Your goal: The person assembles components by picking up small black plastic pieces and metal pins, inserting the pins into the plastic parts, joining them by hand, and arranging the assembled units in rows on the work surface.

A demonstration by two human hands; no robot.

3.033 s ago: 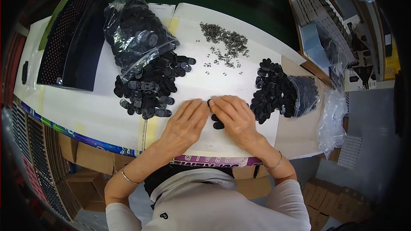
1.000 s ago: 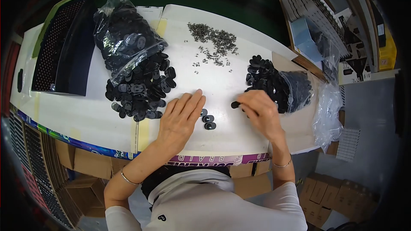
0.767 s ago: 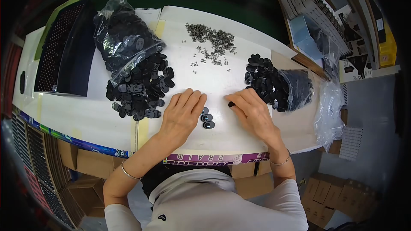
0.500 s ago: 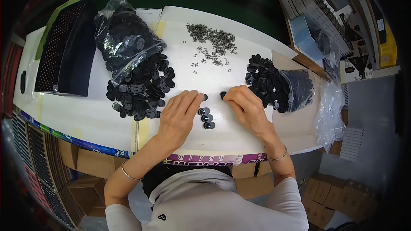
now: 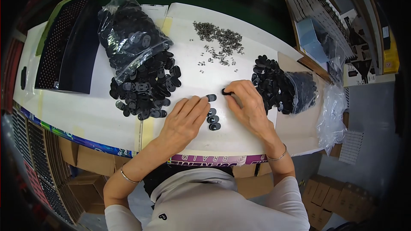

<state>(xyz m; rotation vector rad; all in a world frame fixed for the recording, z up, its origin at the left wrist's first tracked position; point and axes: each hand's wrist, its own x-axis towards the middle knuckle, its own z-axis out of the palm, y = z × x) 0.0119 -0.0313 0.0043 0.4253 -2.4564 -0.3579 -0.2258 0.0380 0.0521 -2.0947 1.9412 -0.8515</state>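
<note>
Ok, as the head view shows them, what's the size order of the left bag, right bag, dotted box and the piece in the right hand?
1. Left bag and dotted box: too alike to rank.
2. Right bag, clearly smaller.
3. Piece in the right hand, partly hidden but plainly smallest.

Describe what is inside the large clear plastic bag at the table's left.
Small black oval pieces show through the large clear plastic bag; the outer ones cover whatever lies deeper.

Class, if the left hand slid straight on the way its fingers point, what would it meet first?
The left hand would most likely meet the small dark oval piece right in front of it; whether the two touch is unclear.
</note>
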